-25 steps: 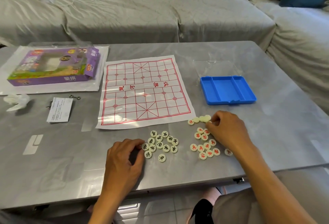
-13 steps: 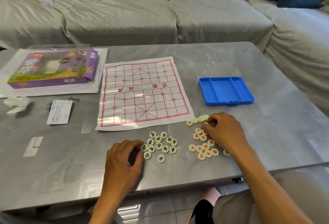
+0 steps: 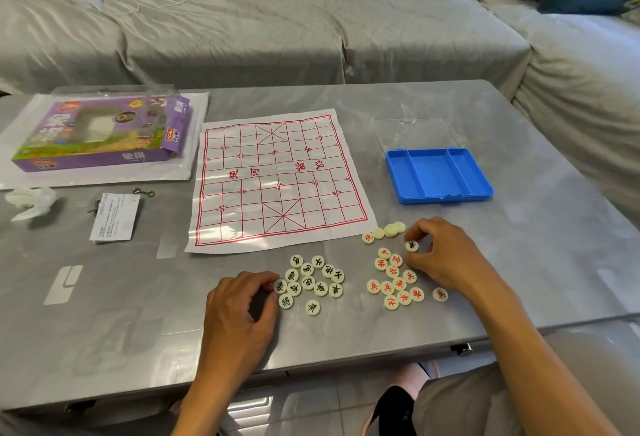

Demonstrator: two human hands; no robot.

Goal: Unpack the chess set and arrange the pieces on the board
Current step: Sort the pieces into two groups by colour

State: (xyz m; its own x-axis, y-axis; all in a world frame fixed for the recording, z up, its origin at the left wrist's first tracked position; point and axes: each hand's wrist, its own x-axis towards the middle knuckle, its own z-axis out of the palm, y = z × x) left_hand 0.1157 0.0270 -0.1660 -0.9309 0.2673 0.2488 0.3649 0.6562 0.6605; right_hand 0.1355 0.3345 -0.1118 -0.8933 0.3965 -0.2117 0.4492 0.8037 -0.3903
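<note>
Right hand (image 3: 446, 255) pulled back from the row of blank-side pieces (image 3: 389, 230) at the board's near right corner. Before, its fingers (image 3: 417, 231) were on the row's right end; now they pinch a black-marked piece (image 3: 411, 246), face up, just above the red cluster (image 3: 394, 278). Row looks one piece shorter.

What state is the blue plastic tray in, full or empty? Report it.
Empty: the blue plastic tray shows only bare compartments, with no pieces inside.
</note>
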